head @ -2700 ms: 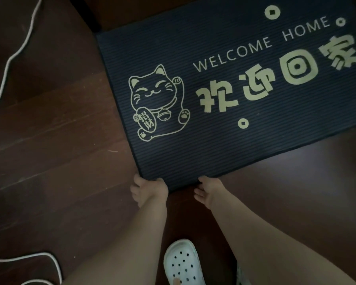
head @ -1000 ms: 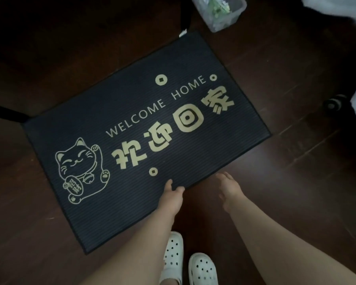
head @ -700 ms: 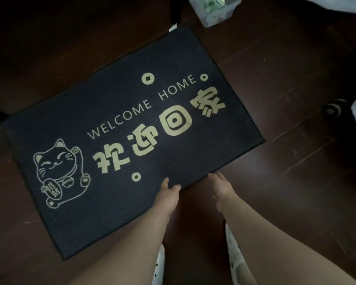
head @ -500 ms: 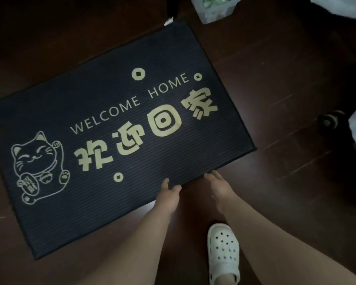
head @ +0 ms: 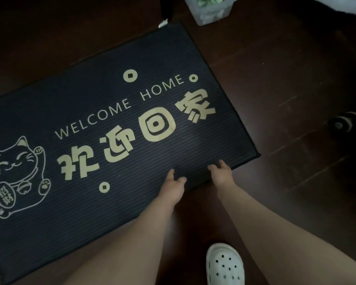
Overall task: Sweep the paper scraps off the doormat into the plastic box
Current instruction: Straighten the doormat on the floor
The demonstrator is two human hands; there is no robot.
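The dark doormat with gold "WELCOME HOME" print and a cat drawing lies on the wooden floor. I see no paper scraps on its surface. My left hand and my right hand both hold its near edge, close to the right corner, thumbs on top. The clear plastic box stands on the floor just past the mat's far right corner, with green and white scraps inside; its top is cut off by the frame.
A white clog is on the floor below my right arm. A black caster wheel sits at the right, white fabric at the top right, and a dark post stands by the mat's far corner.
My hands have shifted along the near edge from the cat end to the right corner. The mat has drifted left in view, and the box came into view at the top.
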